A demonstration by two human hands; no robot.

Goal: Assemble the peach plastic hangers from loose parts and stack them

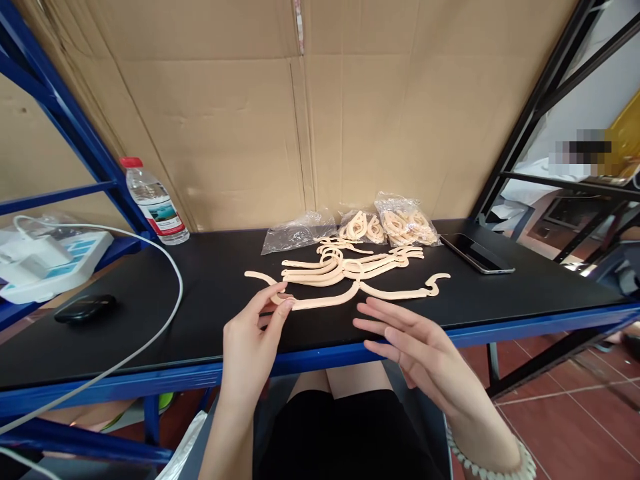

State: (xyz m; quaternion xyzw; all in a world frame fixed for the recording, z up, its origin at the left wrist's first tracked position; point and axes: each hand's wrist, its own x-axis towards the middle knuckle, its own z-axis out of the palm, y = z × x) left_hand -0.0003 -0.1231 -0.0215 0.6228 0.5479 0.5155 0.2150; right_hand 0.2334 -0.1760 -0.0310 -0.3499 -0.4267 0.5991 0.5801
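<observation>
A cream plastic hanger (pixel 327 302) lies unfolded near the front of the black table, its two arms meeting at a ring and a hook-shaped piece at each end. My left hand (pixel 257 327) pinches its left end between thumb and fingers. My right hand (pixel 407 340), fingers spread and holding nothing, hovers just in front of the hanger's right arm. Behind that hanger several more cream hanger parts (pixel 313 275) lie in a row. Clear plastic bags (pixel 407 223) with cream pieces rest at the back, beside a flat, crumpled clear bag (pixel 300 230).
A water bottle (pixel 163 213) stands at the back left. A black mouse-like object (pixel 85 309), a white cable (pixel 175 267) and a white power strip (pixel 83 267) are at the left. A phone (pixel 477 253) lies at the right. Cardboard (pixel 215 120) rises behind the table.
</observation>
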